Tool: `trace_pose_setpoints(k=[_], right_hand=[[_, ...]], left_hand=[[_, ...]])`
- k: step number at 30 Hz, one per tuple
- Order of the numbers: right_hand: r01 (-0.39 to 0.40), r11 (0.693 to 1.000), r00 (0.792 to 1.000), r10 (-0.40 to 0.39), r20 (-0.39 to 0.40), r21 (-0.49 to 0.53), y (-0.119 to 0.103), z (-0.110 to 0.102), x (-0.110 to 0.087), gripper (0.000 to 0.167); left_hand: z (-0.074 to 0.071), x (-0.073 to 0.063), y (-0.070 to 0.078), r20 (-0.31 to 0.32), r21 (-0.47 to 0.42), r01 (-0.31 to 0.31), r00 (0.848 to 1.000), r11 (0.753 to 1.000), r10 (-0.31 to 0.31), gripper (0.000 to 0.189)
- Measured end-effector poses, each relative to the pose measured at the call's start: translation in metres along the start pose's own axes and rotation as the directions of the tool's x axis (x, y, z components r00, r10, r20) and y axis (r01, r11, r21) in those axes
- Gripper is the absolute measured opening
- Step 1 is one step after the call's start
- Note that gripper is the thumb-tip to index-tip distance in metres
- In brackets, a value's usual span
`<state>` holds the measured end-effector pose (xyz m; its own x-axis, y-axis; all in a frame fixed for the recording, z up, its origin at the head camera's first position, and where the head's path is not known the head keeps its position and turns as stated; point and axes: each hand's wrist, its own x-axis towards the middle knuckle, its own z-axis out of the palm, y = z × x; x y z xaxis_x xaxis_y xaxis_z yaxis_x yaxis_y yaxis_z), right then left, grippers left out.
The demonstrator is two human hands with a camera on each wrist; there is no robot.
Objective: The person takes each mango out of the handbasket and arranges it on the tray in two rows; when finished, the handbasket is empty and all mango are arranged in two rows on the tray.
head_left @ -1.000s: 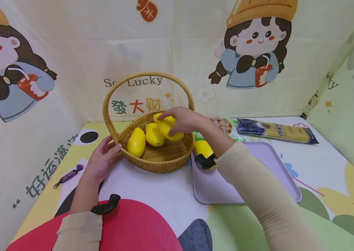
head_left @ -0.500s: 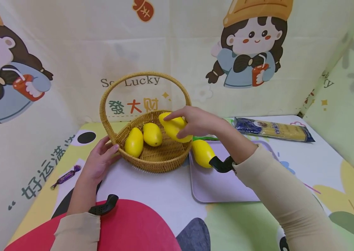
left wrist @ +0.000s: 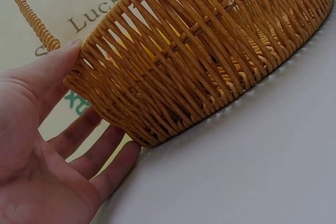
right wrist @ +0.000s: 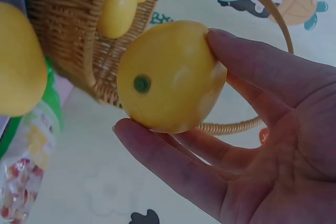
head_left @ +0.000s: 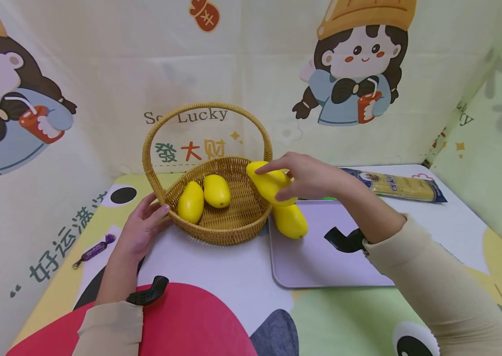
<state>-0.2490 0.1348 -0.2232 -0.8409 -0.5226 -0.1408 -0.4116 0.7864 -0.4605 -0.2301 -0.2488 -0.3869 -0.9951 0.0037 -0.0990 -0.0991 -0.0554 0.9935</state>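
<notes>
My right hand (head_left: 310, 175) pinches a yellow mango (head_left: 266, 183) between thumb and fingers, above the right rim of the wicker basket (head_left: 228, 236). In the right wrist view this mango (right wrist: 170, 80) shows its green stem spot. Two more mangoes, one at the left (head_left: 191, 202) and one beside it (head_left: 216, 191), lie inside the basket. Another mango (head_left: 291, 222) rests on the lilac tray (head_left: 322, 267), partly hidden below the held one. My left hand (head_left: 141, 232) holds the basket's left side, its thumb at the rim and fingers against the outer weave (left wrist: 173, 66).
A pack of pasta (head_left: 393, 185) lies at the back right, partly behind my right arm. A bag with a green edge (right wrist: 31, 161) appears in the right wrist view. A purple-wrapped candy (head_left: 94, 251) lies left of my left hand. The basket's tall handle (head_left: 208, 105) arches upward.
My right hand has carried the mango rightward, from over the basket's inside to its right rim and the tray's edge. My left hand stays at the basket.
</notes>
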Motion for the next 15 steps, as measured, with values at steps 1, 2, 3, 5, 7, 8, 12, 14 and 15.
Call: trace_pose_setpoints(k=[1, 2, 3, 5, 7, 8, 12, 14, 15], right_hand=[[-0.006, 1.000, 1.000, 0.006, -0.004, -0.006, 0.002, -0.001, -0.003, 0.059], [-0.013, 1.000, 1.000, 0.013, -0.007, -0.010, 0.004, -0.002, -0.006, 0.059], [-0.019, 1.000, 1.000, 0.019, -0.010, -0.012, 0.005, -0.003, -0.009, 0.059], [-0.037, 0.999, 0.999, 0.037, -0.016, -0.009, 0.009, -0.005, -0.014, 0.059], [-0.046, 0.999, 0.999, 0.046, -0.022, -0.004, 0.012, -0.006, -0.019, 0.058], [-0.047, 0.999, 0.999, 0.047, -0.025, -0.002, 0.015, -0.006, -0.022, 0.058], [-0.053, 0.998, 0.998, 0.054, -0.029, 0.017, 0.025, -0.009, -0.031, 0.057], [-0.062, 0.998, 0.998, 0.063, -0.027, 0.019, 0.031, -0.010, -0.036, 0.057], [-0.071, 0.997, 0.997, 0.072, -0.020, 0.019, 0.034, -0.011, -0.039, 0.057]], left_hand=[[0.000, 0.000, 0.000, -0.001, 0.004, -0.001, 1.000, 1.000, 0.001, 0.074], [0.001, 0.000, 0.001, -0.002, 0.011, -0.001, 1.000, 1.000, 0.001, 0.074], [0.001, 0.000, 0.001, -0.002, 0.017, -0.001, 1.000, 1.000, 0.001, 0.075], [0.002, 0.000, 0.002, -0.004, 0.017, 0.006, 1.000, 1.000, -0.006, 0.075], [0.002, 0.001, 0.002, -0.004, 0.016, 0.009, 1.000, 1.000, -0.009, 0.076], [0.002, 0.000, 0.002, -0.003, 0.019, 0.011, 1.000, 1.000, -0.011, 0.076], [0.002, 0.000, 0.001, -0.003, 0.017, 0.010, 1.000, 1.000, -0.010, 0.076], [0.001, -0.001, 0.001, -0.002, 0.014, 0.010, 1.000, 1.000, -0.010, 0.077], [0.001, -0.001, 0.001, -0.002, 0.012, 0.011, 1.000, 1.000, -0.011, 0.077]])
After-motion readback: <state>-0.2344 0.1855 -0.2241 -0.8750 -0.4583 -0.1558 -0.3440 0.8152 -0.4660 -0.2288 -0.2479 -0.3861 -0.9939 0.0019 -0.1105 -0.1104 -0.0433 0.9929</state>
